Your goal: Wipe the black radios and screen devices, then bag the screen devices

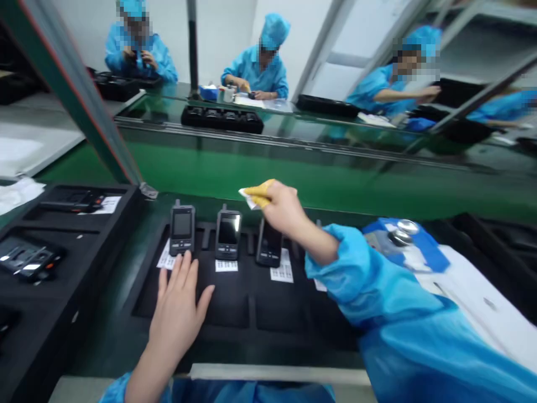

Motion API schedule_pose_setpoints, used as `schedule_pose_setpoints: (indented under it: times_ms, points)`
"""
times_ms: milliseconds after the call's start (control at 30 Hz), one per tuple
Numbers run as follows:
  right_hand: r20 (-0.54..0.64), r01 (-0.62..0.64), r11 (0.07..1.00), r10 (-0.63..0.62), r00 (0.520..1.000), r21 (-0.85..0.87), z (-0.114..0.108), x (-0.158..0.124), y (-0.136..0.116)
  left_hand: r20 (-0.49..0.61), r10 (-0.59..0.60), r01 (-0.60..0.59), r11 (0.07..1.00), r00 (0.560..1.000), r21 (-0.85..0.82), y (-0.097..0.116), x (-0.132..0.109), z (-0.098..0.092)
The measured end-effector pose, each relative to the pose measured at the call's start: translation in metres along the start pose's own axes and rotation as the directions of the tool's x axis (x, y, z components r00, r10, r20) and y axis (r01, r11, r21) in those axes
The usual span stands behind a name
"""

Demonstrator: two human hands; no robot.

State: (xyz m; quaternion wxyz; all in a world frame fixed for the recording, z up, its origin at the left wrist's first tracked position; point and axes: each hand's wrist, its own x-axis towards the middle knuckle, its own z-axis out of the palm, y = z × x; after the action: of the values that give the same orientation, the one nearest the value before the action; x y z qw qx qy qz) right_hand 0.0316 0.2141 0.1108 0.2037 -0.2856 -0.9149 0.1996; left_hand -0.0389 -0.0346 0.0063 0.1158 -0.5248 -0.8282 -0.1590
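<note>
My left hand is open, fingers stretched toward the lower end of a black handheld radio; its fingertips are at or very near the device. A second handheld radio and a third stand to the right in the same black foam tray. White printed labels lie by their lower ends. Above the third one, my right hand, with yellow finger cots on its fingertips, pinches a small white wipe. My right forearm hides part of the tray's right side.
At left, another black tray holds more devices. A blue item with metal discs and white paper lie at right. Behind a green barrier, several co-workers in blue sit at another bench. A metal post slants at left.
</note>
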Motion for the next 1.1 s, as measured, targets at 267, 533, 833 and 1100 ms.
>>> schedule_pose_setpoints:
  times_ms: [267,533,833,1100]
  points:
    - [-0.169,-0.348,0.908,0.390,0.905,0.233,-0.076,-0.043,0.107,-0.049,0.006,-0.011,0.995,0.999,-0.096,0.011,0.003,-0.004]
    - [-0.195,-0.266,0.900,0.346,0.918,0.346,-0.070,-0.046,0.113,-0.071,0.070,-0.077,0.992,0.995,-0.103,0.033,0.007,0.001]
    - [0.143,0.365,0.909,-0.341,0.929,-0.201,0.032,-0.022,-0.001,0.041,0.181,-0.177,0.982,0.983,-0.068,0.059,0.014,0.010]
    - [0.193,0.563,0.766,-0.529,0.827,-0.310,0.058,-0.051,0.004,0.096,0.158,-0.151,0.986,0.983,-0.078,0.060,0.014,0.013]
